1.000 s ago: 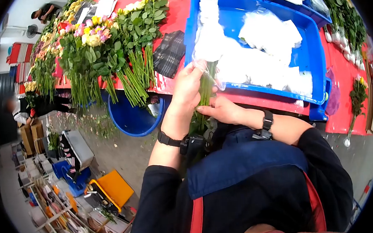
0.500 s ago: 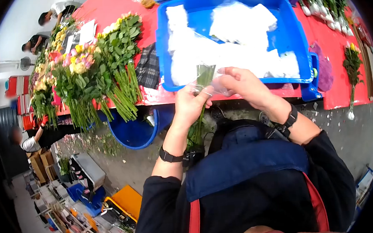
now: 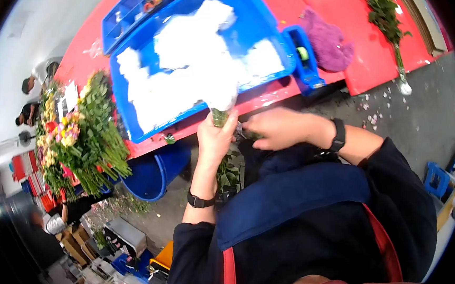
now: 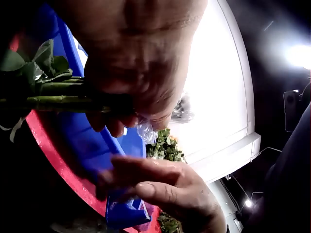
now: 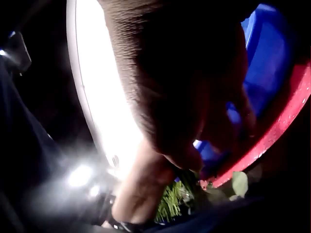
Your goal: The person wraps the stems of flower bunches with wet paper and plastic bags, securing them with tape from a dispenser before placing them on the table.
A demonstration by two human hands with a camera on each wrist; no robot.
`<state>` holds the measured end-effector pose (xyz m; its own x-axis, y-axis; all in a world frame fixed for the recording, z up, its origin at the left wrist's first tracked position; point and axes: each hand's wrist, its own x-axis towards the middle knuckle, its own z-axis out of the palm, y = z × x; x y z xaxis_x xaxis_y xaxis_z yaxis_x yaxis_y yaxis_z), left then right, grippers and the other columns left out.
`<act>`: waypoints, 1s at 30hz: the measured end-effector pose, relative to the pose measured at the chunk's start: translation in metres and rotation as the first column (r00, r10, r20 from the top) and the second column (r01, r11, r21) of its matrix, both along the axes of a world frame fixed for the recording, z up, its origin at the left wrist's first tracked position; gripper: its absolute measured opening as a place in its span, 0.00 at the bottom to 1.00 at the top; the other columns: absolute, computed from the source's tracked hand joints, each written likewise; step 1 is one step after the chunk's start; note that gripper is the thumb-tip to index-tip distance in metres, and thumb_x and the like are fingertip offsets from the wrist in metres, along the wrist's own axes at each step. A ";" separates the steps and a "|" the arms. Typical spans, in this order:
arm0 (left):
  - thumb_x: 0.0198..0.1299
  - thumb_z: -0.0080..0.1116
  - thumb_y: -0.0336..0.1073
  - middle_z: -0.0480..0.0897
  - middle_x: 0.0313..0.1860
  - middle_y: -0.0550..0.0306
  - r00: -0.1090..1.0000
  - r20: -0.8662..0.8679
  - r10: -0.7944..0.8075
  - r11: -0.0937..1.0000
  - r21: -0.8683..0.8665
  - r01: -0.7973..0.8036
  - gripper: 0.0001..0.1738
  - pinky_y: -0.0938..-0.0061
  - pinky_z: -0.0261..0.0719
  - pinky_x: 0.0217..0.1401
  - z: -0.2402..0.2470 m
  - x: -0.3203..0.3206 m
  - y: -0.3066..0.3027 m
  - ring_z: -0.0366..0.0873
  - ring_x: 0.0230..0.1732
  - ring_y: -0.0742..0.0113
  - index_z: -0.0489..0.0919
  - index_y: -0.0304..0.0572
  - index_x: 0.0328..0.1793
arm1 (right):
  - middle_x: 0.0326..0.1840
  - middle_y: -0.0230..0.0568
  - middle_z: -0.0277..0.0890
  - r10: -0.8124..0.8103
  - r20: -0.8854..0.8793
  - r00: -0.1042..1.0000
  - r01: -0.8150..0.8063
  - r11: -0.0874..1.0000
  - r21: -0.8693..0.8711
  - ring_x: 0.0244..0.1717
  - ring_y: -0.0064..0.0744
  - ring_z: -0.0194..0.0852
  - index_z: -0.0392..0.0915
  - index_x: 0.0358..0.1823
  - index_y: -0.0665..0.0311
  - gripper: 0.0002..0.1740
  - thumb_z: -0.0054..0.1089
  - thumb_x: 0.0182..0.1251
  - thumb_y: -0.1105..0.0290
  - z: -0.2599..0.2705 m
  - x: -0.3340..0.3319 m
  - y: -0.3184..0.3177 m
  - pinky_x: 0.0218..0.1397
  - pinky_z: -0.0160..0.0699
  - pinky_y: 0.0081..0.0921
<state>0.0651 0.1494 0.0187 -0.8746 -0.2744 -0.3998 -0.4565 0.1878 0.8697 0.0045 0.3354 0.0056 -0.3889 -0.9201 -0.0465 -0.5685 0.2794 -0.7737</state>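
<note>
My left hand (image 3: 215, 141) grips a bunch of green stems (image 3: 219, 117) close to their cut ends. A clear plastic bag (image 3: 222, 99) covers those ends and overlaps the white items behind it in the head view. Below the hand, the bunch's leaves (image 3: 229, 173) hang towards the floor. Crinkled plastic (image 4: 146, 132) shows beside the left fingers in the left wrist view. My right hand (image 3: 282, 128), blurred, is just right of the bunch. Its fingers (image 4: 129, 167) stretch out with the thumb apart in the left wrist view.
A blue tray (image 3: 278, 38) of white wads lies on the red table (image 3: 267, 101). A purple cloth (image 3: 328, 42) and a wrapped bunch (image 3: 388, 22) lie to the right. Flower bunches (image 3: 99, 119) are at left, above a blue bucket (image 3: 148, 182). Other people (image 3: 55, 222) stand further off.
The head view has turned, so the tray appears further left. The right hand has left the plastic at the stem ends and come down to the right side of the bunch. The left hand keeps its grip.
</note>
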 end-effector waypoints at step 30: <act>0.43 0.61 0.45 0.80 0.23 0.42 0.659 0.045 -0.750 0.615 -0.319 0.721 0.15 0.56 0.79 0.33 0.026 -0.007 0.210 0.81 0.27 0.45 0.83 0.40 0.28 | 0.33 0.44 0.76 0.052 -0.509 0.859 0.196 0.885 0.421 0.37 0.51 0.74 0.81 0.42 0.61 0.12 0.62 0.54 0.70 -0.057 -0.051 0.179 0.40 0.72 0.46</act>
<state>0.0576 0.3589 0.0451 -0.8593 0.3905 -0.3304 0.0184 0.6691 0.7429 -0.0461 0.5139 -0.0517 -0.5368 -0.8133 -0.2245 -0.7993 0.5754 -0.1736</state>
